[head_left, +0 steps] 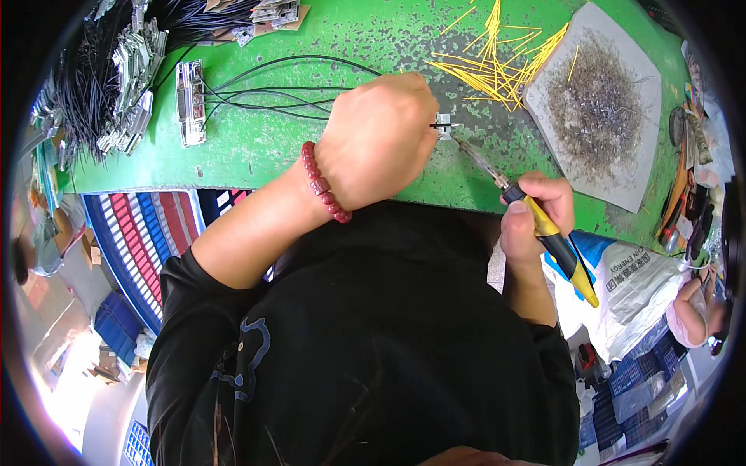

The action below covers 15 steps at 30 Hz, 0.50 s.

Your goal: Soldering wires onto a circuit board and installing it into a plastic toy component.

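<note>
A red, blue and white striped panel (140, 241) at your frame's left, blue bin (120, 317) at your lower left, hand tools (678, 190) at your right edge, white sack (604, 332) at lower right

On our table (249, 158), a wired part (190, 102) lies left of our left hand (381, 136), a pile (134, 85) farther left; beyond our right hand (522, 237), sticks (497, 78) lie left of a board (622, 188) holding scraps (597, 101).
</note>
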Motion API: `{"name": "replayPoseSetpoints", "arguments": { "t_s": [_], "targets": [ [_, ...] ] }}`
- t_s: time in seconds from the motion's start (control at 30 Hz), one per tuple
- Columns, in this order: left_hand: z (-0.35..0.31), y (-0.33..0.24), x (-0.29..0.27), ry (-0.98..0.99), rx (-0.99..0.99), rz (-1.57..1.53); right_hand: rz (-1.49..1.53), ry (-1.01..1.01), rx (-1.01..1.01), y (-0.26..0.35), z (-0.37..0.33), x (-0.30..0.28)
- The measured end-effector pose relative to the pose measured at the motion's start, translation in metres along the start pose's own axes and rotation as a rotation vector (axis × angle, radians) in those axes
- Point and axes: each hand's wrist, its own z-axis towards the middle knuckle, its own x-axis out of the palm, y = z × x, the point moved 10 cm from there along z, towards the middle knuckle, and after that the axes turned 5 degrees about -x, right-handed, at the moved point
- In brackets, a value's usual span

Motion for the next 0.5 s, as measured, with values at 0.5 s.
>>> {"name": "replayPoseSetpoints", "arguments": {
  "t_s": [0.5],
  "targets": [
    [0.017,-0.008,0.011,0.282,-0.010,0.218,0.003,0.002,0.018,0.002,0.004,0.002]
  ]
}}
